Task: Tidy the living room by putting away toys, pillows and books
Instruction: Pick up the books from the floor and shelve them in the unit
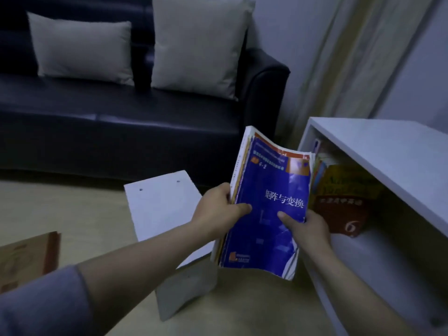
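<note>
I hold a stack of thin books (269, 190) upright in front of me, a blue-covered one facing me. My left hand (218, 209) grips the stack's left edge, thumb on the cover. My right hand (305, 229) grips its lower right edge, thumb on the cover as well. Just right of the stack stands a white open shelf unit (388, 151) with several books (339, 197) leaning inside, a yellow and red one in front. Two beige pillows, one small (82, 47) and one large (198, 44), stand against the back of a dark sofa (121, 127).
A white stool or small table (164, 209) stands on the wooden floor below my left arm. A brown wooden surface (26, 255) shows at the lower left. A pale curtain (351, 57) hangs behind the shelf unit.
</note>
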